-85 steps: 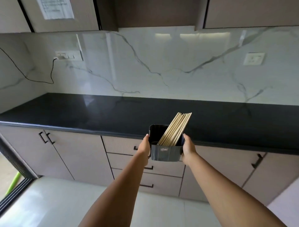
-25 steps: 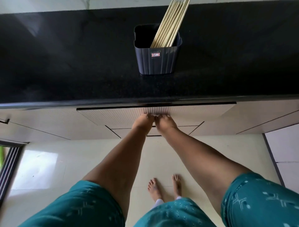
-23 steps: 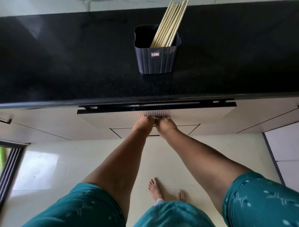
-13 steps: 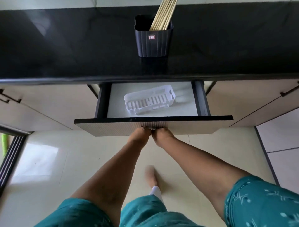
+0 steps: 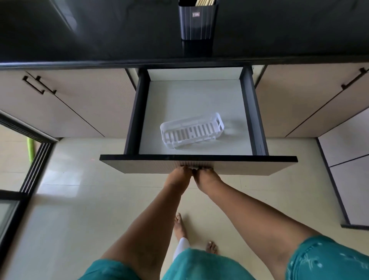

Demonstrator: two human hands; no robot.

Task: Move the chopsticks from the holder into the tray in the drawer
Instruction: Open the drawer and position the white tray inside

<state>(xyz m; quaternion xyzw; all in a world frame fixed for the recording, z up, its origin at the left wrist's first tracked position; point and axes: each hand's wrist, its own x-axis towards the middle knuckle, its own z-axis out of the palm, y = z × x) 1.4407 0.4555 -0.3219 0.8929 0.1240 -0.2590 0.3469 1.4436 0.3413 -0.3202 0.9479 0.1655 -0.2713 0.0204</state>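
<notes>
Drawer open, both my hands on its front
My left hand and right hand grip the underside of the wood-fronted drawer; a white slotted plastic tray lies inside, and the dark ribbed holder of pale wooden chopsticks stands on the far black desk.

Premises: a domestic kitchen. Evidence: a polished black table runs above beige cabinet doors fitted with black bar handles; one drawer stands pulled out; the floor is cream tile; the occupant stands barefoot.
</notes>
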